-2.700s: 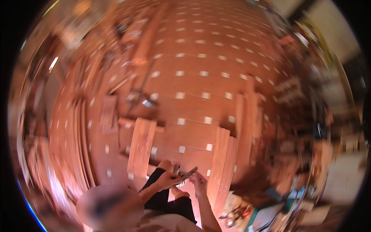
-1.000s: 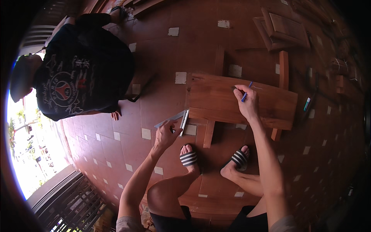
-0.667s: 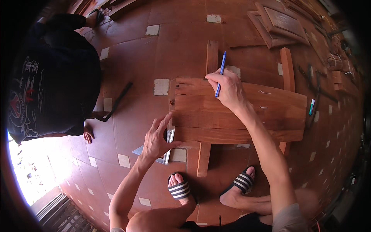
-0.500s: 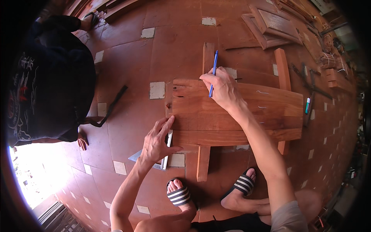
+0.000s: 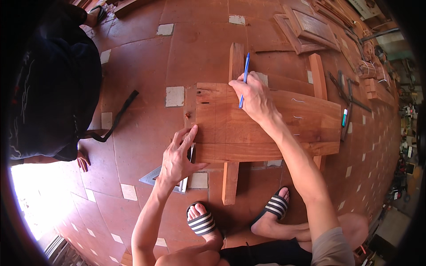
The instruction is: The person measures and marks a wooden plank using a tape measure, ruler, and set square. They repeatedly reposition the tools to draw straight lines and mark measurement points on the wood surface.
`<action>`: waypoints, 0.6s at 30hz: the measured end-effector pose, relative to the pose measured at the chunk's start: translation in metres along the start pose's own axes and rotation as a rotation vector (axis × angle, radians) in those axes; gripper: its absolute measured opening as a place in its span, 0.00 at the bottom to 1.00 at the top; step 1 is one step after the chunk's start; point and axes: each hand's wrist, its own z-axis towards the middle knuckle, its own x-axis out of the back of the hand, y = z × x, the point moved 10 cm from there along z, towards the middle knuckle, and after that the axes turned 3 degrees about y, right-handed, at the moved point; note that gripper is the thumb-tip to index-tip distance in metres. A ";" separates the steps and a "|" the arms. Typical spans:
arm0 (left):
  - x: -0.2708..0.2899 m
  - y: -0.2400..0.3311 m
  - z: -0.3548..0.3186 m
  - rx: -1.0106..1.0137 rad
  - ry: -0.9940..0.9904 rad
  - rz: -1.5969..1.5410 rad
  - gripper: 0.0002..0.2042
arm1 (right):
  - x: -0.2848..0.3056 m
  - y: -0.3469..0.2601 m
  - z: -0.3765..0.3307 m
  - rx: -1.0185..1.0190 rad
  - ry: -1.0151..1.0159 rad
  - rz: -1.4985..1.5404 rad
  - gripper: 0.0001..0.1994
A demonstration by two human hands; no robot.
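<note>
Marking a wooden panel (image 5: 266, 119) on the tiled floor (image 5: 146, 124).
The panel lies on two battens; the left hand (image 5: 177, 159), fingers spread, presses a metal square (image 5: 162, 179) at its near-left corner; the right hand (image 5: 255, 97) pinches a blue pen (image 5: 244, 77) at the far edge.

Two hands work here, the left hand (image 5: 177, 159) and the right hand (image 5: 255, 97), with one blue pen (image 5: 243, 80) and one metal square (image 5: 166, 179). One wide wooden panel (image 5: 284, 128) lies on two wooden battens (image 5: 231, 177) on the floor (image 5: 199, 40). Two striped sandals (image 5: 199, 221) show, and one other person in black (image 5: 49, 88) crouches nearby.
</note>
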 end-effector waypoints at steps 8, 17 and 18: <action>0.001 0.002 0.000 -0.006 0.016 -0.008 0.61 | 0.004 -0.011 -0.003 0.028 -0.012 -0.048 0.10; 0.003 0.005 0.000 -0.035 0.027 0.011 0.59 | 0.005 -0.010 -0.003 0.052 -0.004 -0.038 0.11; 0.003 0.005 0.000 -0.035 0.025 0.010 0.59 | 0.005 -0.010 -0.003 0.051 -0.002 -0.040 0.11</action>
